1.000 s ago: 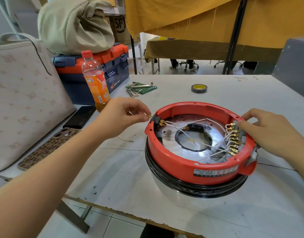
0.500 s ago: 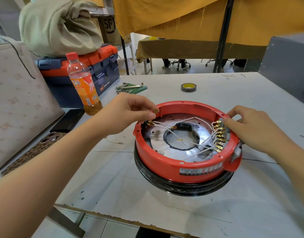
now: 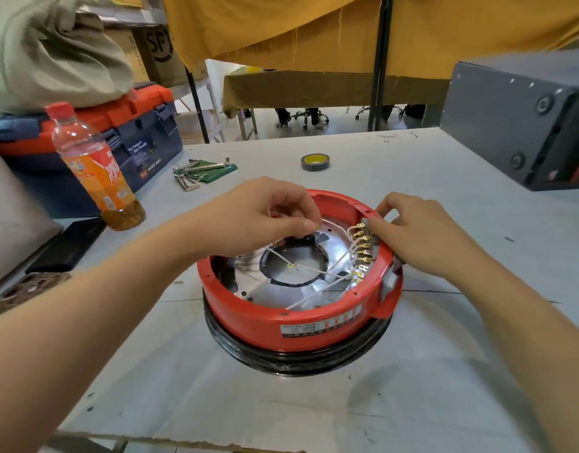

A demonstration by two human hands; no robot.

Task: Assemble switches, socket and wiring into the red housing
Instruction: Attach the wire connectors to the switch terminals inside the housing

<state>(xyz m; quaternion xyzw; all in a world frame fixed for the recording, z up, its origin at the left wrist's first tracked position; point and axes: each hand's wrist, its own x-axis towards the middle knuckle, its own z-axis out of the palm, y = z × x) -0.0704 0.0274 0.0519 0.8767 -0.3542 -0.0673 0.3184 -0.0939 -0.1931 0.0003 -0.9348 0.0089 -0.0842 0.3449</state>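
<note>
Left grip (image 3: 265,214) pinching brass terminal (image 3: 316,225), round red housing (image 3: 275,318), white wires (image 3: 314,273)

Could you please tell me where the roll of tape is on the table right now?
In the head view, the roll of tape lies flat on the white table, beyond the red housing, to the right of the green hex key set.

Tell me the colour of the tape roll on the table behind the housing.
The tape roll is dark grey outside with a yellow core, seen in the head view.

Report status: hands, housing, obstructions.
Left hand pinching wire terminal over red housing. Right hand gripping switch block at rim. Nothing blocking.
</note>
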